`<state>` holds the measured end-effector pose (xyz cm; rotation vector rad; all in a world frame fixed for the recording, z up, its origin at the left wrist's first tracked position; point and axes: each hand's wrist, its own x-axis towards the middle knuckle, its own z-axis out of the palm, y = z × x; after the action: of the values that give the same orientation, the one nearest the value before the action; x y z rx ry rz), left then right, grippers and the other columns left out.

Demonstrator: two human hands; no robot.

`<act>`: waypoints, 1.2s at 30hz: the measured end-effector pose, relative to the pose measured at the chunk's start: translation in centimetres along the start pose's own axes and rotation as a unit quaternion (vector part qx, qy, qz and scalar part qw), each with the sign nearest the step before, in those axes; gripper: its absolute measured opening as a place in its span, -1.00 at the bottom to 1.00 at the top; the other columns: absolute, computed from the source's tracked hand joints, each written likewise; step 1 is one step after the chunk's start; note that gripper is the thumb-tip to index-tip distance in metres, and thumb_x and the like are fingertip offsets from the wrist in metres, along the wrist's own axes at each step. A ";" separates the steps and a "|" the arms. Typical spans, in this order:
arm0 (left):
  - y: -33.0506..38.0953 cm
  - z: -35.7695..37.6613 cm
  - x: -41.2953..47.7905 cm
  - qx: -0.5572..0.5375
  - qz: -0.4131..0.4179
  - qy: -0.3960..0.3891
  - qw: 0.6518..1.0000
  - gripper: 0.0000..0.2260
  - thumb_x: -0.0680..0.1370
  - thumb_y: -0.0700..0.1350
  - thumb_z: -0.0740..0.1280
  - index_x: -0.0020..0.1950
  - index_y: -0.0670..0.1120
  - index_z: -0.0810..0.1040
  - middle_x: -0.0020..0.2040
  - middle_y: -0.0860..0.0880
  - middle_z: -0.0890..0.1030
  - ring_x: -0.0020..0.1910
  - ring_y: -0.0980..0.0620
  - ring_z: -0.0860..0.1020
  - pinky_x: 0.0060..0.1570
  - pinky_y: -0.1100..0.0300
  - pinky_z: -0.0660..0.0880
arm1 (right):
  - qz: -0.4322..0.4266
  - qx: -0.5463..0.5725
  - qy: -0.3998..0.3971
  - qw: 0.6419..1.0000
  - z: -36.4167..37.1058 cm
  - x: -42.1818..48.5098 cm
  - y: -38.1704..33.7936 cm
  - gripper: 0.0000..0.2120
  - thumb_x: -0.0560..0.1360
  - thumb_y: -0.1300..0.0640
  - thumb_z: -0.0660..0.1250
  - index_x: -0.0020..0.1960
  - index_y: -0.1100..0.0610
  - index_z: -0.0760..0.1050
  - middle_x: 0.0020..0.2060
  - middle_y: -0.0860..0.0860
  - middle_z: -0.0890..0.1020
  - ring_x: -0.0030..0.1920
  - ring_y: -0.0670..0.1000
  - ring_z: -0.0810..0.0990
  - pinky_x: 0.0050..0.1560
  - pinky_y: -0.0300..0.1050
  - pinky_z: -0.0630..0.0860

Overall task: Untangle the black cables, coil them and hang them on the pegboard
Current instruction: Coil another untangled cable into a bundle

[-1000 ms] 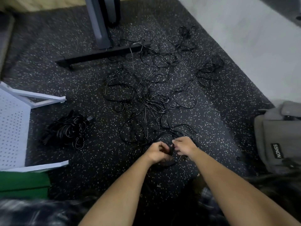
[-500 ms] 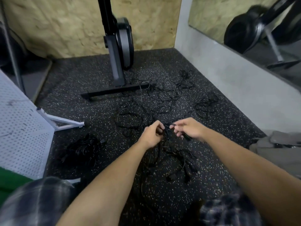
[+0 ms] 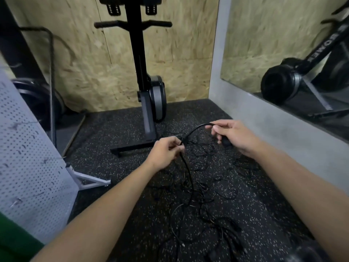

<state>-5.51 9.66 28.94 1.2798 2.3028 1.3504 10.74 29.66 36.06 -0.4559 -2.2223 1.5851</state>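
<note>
Black cables (image 3: 207, 214) lie in a loose tangle on the speckled rubber floor (image 3: 113, 163), closest to the person and spreading under and past both forearms. One cable (image 3: 189, 176) rises out of that heap to the left hand (image 3: 164, 152), whose curled fingers pinch it, then arcs through the air to the right hand (image 3: 234, 137), which grips its thicker dark end; both hands are held apart above the tangle. A white pegboard (image 3: 28, 157) stands at the left, well apart from the hands, and further back a black exercise machine (image 3: 149, 103) stands against the chipboard wall (image 3: 179, 63).
</note>
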 end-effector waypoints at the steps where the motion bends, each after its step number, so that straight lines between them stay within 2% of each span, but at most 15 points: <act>1: 0.8 -1.1 0.3 0.011 0.024 0.025 0.999 -0.93 0.64 -0.15 0.42 -0.04 -0.09 0.64 -0.16 0.06 0.74 -0.15 0.12 0.69 -0.05 0.11 0.63 | -0.015 -0.030 0.029 0.999 -0.1 0.3 -0.1 -0.74 0.70 0.24 0.24 0.09 0.02 0.69 -0.24 -0.04 0.61 -0.29 -0.07 0.47 -0.27 -0.24 0.49; 3: 2.1 -2.8 0.4 0.037 0.069 0.087 0.993 -0.95 0.65 -0.13 0.41 0.03 -0.09 0.64 -0.18 0.11 0.72 -0.16 0.16 0.68 -0.06 0.13 0.63 | -0.031 -0.125 0.064 0.990 0.2 0.4 0.3 -0.74 0.72 0.14 0.20 0.10 -0.08 0.65 -0.27 -0.07 0.57 -0.30 -0.02 0.44 -0.23 -0.14 0.43; 5: 2.3 -3.7 0.5 0.049 0.093 0.147 0.984 -0.92 0.66 -0.13 0.38 0.09 -0.09 0.66 -0.20 0.14 0.69 -0.20 0.11 0.65 -0.12 0.15 0.62 | -0.020 -0.177 0.042 0.983 1.6 -0.3 1.6 -0.76 0.73 0.06 0.17 0.26 -0.11 0.58 -0.23 -0.13 0.58 -0.28 -0.05 0.45 -0.22 -0.14 0.37; 7: 1.9 -3.7 0.3 0.045 0.086 0.178 0.979 -0.91 0.67 -0.14 0.36 0.10 -0.07 0.66 -0.22 0.14 0.67 -0.23 0.12 0.63 -0.16 0.17 0.59 | -0.011 -0.203 -0.011 0.979 3.2 -1.0 2.9 -0.65 0.73 0.01 0.17 0.50 -0.09 0.44 0.06 -0.23 0.58 -0.06 -0.18 0.50 -0.05 -0.24 0.38; 9: 1.3 -3.6 0.3 0.023 0.053 0.173 0.983 -0.90 0.69 -0.15 0.32 0.09 -0.04 0.64 -0.21 0.07 0.65 -0.24 0.11 0.61 -0.18 0.09 0.62 | -0.007 -0.216 -0.040 0.976 4.5 -0.8 3.7 -0.56 0.72 0.01 0.22 0.59 -0.06 0.33 0.28 -0.21 0.54 0.18 -0.12 0.56 0.11 -0.24 0.44; 11: 0.9 -3.8 0.1 -0.026 0.004 0.160 0.987 -0.89 0.71 -0.15 0.29 0.09 -0.03 0.62 -0.17 -0.04 0.63 -0.19 0.03 0.62 -0.20 0.01 0.68 | -0.010 -0.210 -0.053 0.976 5.6 -0.3 4.6 -0.50 0.68 0.03 0.29 0.60 -0.04 0.32 0.20 -0.08 0.60 0.15 -0.04 0.59 0.12 -0.21 0.49; 13: 0.7 -4.2 0.2 -0.074 -0.036 0.154 0.985 -0.87 0.71 -0.15 0.29 0.09 0.00 0.63 -0.15 -0.08 0.63 -0.13 -0.05 0.66 -0.20 -0.01 0.71 | -0.034 -0.218 -0.075 0.972 6.7 0.5 5.6 -0.42 0.64 0.02 0.37 0.62 -0.03 0.30 0.05 -0.07 0.58 -0.04 -0.07 0.55 0.02 -0.27 0.47; 15: 0.2 -4.6 0.6 -0.117 -0.060 0.163 0.978 -0.86 0.70 -0.14 0.32 0.09 0.01 0.67 -0.17 -0.08 0.64 -0.12 -0.05 0.68 -0.18 -0.02 0.72 | -0.064 -0.224 -0.094 0.968 8.0 1.4 6.9 -0.40 0.60 -0.01 0.43 0.59 -0.04 0.33 0.01 -0.11 0.55 -0.18 -0.12 0.45 0.02 -0.16 0.50; 17: -0.7 -4.8 1.0 -0.169 -0.086 0.174 0.966 -0.86 0.68 -0.15 0.34 0.09 -0.01 0.71 -0.18 -0.09 0.65 -0.13 -0.03 0.68 -0.15 -0.06 0.72 | -0.089 -0.222 -0.096 0.966 9.1 2.6 8.2 -0.39 0.56 -0.04 0.48 0.56 -0.07 0.38 0.01 -0.13 0.54 -0.21 -0.13 0.41 0.01 -0.07 0.52; 20: -1.7 -4.8 1.7 -0.245 -0.128 0.188 0.943 -0.85 0.68 -0.17 0.35 0.04 -0.04 0.72 -0.21 -0.07 0.62 -0.13 -0.05 0.67 -0.14 -0.08 0.71 | -0.105 -0.209 -0.096 0.967 10.6 3.8 9.6 -0.37 0.52 -0.04 0.52 0.54 -0.12 0.39 0.03 -0.14 0.55 -0.23 -0.14 0.40 -0.07 -0.16 0.48; 25: -2.6 -4.5 2.6 -0.372 -0.197 0.178 0.889 -0.84 0.68 -0.20 0.33 0.06 -0.20 0.71 -0.20 -0.10 0.58 -0.19 0.00 0.62 -0.13 -0.03 0.72 | -0.115 -0.175 -0.108 0.972 12.0 5.0 11.3 -0.57 0.55 0.03 0.51 0.39 -0.15 0.56 0.03 -0.15 0.63 -0.17 -0.14 0.50 -0.07 -0.22 0.50; 27: -3.1 -4.5 2.9 -0.406 -0.215 0.173 0.871 -0.83 0.68 -0.21 0.32 0.08 -0.24 0.70 -0.19 -0.10 0.57 -0.20 0.01 0.63 -0.14 -0.01 0.72 | -0.116 -0.181 -0.102 0.971 12.4 5.5 11.6 -0.70 0.58 0.03 0.47 0.30 -0.09 0.62 0.03 -0.16 0.67 -0.09 -0.12 0.58 0.00 -0.17 0.55; 30: -3.9 -4.6 3.3 -0.432 -0.244 0.186 0.848 -0.81 0.70 -0.24 0.28 0.11 -0.28 0.67 -0.16 -0.11 0.56 -0.19 0.00 0.64 -0.19 0.02 0.71 | -0.113 -0.192 -0.089 0.971 12.7 6.0 11.5 -0.81 0.64 0.07 0.39 0.22 0.05 0.65 0.02 -0.12 0.69 0.04 -0.13 0.63 0.13 -0.11 0.55; 32: -4.4 -4.6 3.3 -0.431 -0.265 0.200 0.839 -0.80 0.71 -0.24 0.25 0.12 -0.30 0.64 -0.10 -0.14 0.55 -0.17 -0.02 0.63 -0.23 0.05 0.71 | -0.108 -0.196 -0.086 0.971 12.4 6.1 11.1 -0.83 0.67 0.09 0.34 0.21 0.06 0.66 0.01 -0.12 0.68 0.03 -0.14 0.63 0.12 -0.11 0.55; 36: -5.0 -3.9 2.8 -0.393 -0.279 0.205 0.852 -0.77 0.73 -0.22 0.20 0.05 -0.26 0.63 -0.05 -0.16 0.54 -0.14 -0.04 0.62 -0.21 0.08 0.71 | -0.120 -0.203 -0.073 0.969 10.8 5.8 9.1 -0.82 0.68 0.06 0.31 0.21 0.05 0.64 0.00 -0.16 0.65 0.02 -0.19 0.58 0.04 -0.27 0.46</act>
<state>-12.21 8.20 27.95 0.0616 1.7197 2.0923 1.00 26.29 24.86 -0.1683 -2.6082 1.0726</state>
